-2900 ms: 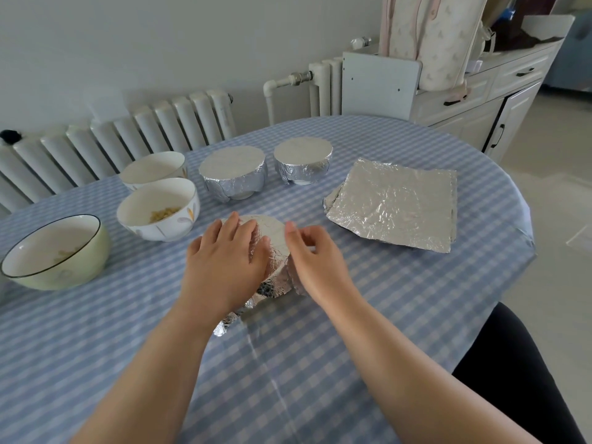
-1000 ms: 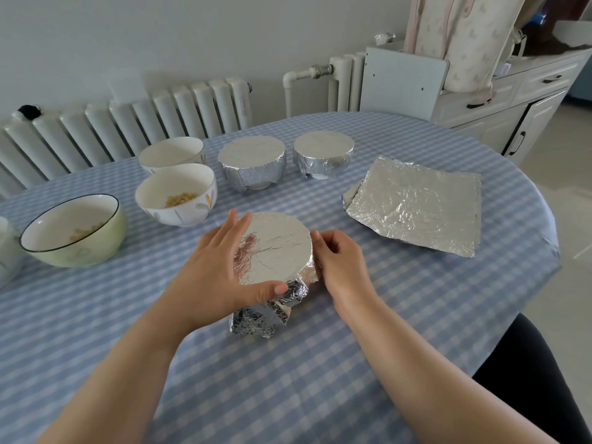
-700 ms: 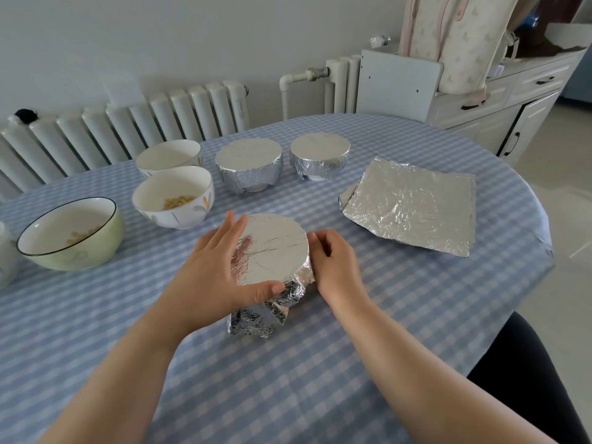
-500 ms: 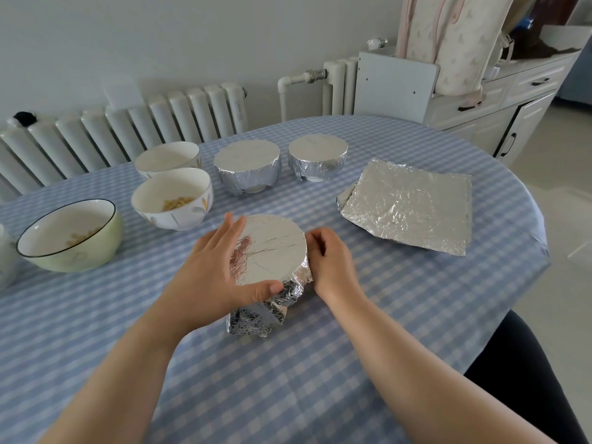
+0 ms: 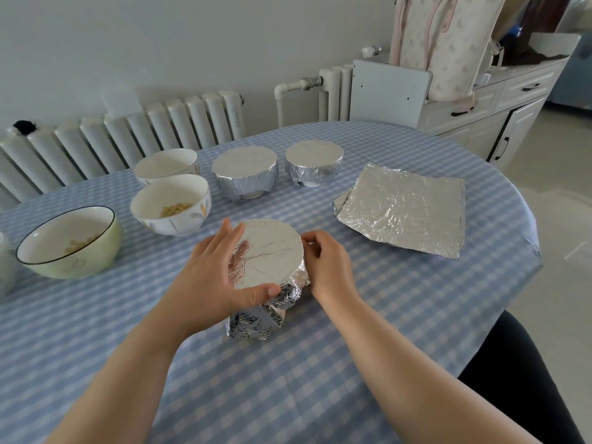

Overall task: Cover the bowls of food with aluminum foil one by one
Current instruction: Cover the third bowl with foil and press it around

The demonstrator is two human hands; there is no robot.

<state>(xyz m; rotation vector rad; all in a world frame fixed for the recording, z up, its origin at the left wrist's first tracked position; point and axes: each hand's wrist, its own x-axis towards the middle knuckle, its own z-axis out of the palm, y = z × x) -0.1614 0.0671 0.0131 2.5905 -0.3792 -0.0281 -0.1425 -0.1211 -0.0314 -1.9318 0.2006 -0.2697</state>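
Pressing foil down, the left hand [image 5: 208, 277] cups the foil-covered bowl [image 5: 267, 257] mid-surface, fingers curled round it; right hand [image 5: 326, 267] pinches its edge; overtight crimping may tear foil.

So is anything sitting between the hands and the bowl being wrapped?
Nothing visible. The left hand cups the foil-covered bowl on its left side, thumb at the near rim. The right hand presses foil against its right side. The other bowls and the foil sheets lie beyond.
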